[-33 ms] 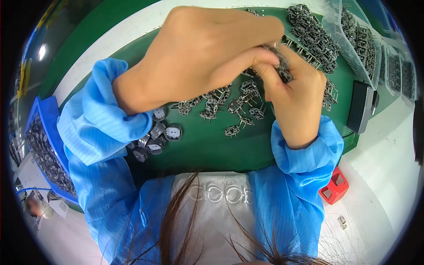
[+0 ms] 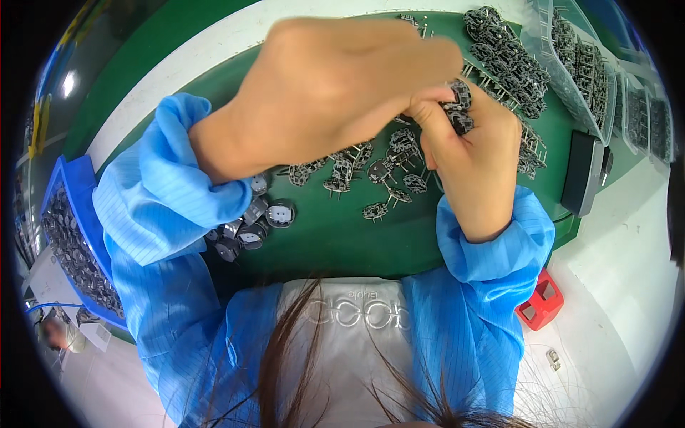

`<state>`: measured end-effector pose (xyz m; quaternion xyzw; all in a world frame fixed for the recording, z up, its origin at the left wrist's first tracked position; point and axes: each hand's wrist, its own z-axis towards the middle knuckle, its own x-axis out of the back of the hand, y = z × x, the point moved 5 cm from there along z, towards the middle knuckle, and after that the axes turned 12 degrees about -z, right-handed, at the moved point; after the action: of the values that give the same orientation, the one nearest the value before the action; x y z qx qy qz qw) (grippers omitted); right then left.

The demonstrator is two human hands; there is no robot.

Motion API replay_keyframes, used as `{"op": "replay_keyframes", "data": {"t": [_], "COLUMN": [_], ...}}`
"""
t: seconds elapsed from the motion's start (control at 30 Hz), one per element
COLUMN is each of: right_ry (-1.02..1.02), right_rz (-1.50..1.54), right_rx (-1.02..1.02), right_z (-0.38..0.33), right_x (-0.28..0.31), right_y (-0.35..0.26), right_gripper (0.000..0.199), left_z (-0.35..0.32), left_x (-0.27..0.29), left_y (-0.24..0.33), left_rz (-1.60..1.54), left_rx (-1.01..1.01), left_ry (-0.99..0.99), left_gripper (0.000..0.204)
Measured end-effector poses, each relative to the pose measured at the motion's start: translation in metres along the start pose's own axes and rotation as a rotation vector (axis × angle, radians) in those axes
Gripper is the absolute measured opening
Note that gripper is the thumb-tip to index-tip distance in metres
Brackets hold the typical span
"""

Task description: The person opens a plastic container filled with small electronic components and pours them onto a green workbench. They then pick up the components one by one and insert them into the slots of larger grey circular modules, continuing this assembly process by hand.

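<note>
My left hand (image 2: 335, 93) is raised over the green mat (image 2: 335, 242), its fingertips meeting my right hand (image 2: 474, 157) at a small round dark part with metal pins (image 2: 457, 96). My right hand pinches that part and holds a second one (image 2: 462, 123) just below it. Both forearms wear blue sleeves. Beneath the hands, several loose pinned parts (image 2: 378, 175) lie scattered on the mat. A few round grey caps (image 2: 260, 214) sit by my left sleeve.
A heap of the same dark parts (image 2: 510, 60) lies at the mat's far right. Clear plastic trays (image 2: 592, 71) hold more. A black flat device (image 2: 581, 175) rests at the mat's right edge. A blue bin of parts (image 2: 68, 242) stands left; a red block (image 2: 539, 303) lies lower right.
</note>
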<state>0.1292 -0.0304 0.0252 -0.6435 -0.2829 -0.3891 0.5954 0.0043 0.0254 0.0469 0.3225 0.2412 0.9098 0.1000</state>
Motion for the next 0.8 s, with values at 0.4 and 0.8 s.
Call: {"op": "replay_keyframes", "data": {"t": [0.4,0.8], "right_ry": [0.144,-0.035], "right_rz": [0.153,0.174], "right_rx": [0.086,0.103], "right_z": [-0.001,0.0], "right_x": [-0.005,-0.009], "right_y": [0.003,-0.004], "right_gripper": [0.068,0.101], "left_z": [0.001,0.007], "left_x": [-0.01,-0.008], "left_y": [-0.005,0.0], "left_rz": [-0.073,0.022], "left_rx": [0.068,0.216], "left_ry": [-0.157,-0.251], "left_gripper": [0.025,0.032]}}
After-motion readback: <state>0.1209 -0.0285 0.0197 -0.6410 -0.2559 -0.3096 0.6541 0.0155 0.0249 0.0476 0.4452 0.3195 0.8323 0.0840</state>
